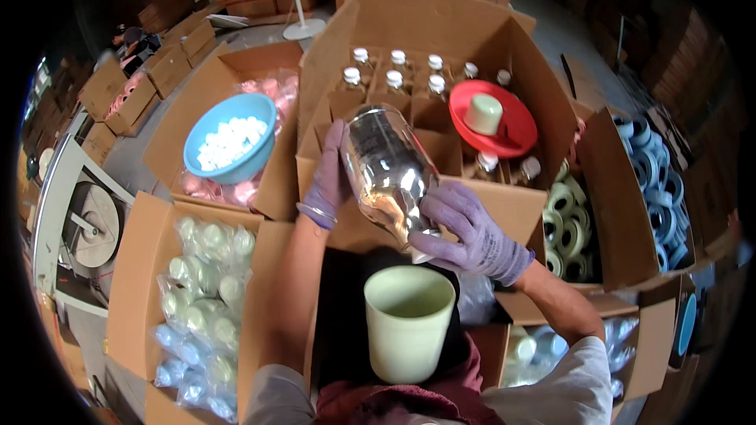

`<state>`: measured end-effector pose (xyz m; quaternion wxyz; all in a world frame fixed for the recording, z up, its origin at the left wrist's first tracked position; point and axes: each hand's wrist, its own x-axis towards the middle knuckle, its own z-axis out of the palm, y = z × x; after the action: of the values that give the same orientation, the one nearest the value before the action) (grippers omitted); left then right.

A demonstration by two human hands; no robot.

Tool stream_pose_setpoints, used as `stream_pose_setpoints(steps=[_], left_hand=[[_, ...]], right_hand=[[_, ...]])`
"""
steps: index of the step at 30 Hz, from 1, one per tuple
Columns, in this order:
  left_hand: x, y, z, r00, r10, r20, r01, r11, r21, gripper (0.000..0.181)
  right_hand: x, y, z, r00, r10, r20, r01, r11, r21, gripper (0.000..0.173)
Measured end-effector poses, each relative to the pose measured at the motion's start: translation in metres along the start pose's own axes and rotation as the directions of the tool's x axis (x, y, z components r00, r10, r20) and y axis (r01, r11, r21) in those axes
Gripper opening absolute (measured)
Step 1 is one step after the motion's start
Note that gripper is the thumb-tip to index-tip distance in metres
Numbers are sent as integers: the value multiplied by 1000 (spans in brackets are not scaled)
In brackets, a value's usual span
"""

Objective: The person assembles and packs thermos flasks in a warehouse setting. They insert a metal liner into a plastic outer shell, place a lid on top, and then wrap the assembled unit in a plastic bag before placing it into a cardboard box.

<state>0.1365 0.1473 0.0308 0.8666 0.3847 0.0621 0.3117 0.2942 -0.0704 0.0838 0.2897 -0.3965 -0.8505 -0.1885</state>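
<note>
A silvery, mirror-coated glass bottle (387, 165) is tilted between my hands, its narrow neck and white cap pointing down towards me. My left hand (331, 171), in a purple glove, supports the bottle's wide body from the left. Around the neck and white stopper (420, 257) close the fingers of my gloved right hand (466, 227). Just below stands a pale green plastic cup-shaped casing (410, 324), open end up, in front of my body. Beyond the bottle, a divided cardboard box (437, 12) holds several similar white-capped bottles. A red plastic dish (511, 121) with a pale green cup (484, 114) rests on it.
A blue bowl (230, 139) of small white caps sits on a box of pink bagged parts at left. Nearer is a box of bagged green and blue cups (204, 307). Boxes of green rings (567, 230) and blue rings (658, 189) stand right. A person (136, 44) is far left.
</note>
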Motion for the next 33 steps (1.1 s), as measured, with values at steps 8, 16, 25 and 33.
stream_pose_setpoints(steps=[8, 16, 25, 33], left_hand=[[-127, -13, 49, 996, 44, 80, -91, 575, 813, 57], [-343, -77, -26, 928, 177, -329, 281, 251, 926, 42], [-302, -78, -22, 994, -50, -102, 113, 463, 879, 56], [-193, -95, 7, 987, 150, -54, -89, 799, 594, 62]], right_hand=[[-146, -147, -2, 698, 680, 226, -691, 555, 464, 73], [-179, -247, 84, 767, 641, 37, -495, 554, 670, 71], [-14, -121, -1, 972, 232, 33, -160, 552, 818, 79], [16, -87, -51, 742, 658, -126, -515, 680, 521, 79]])
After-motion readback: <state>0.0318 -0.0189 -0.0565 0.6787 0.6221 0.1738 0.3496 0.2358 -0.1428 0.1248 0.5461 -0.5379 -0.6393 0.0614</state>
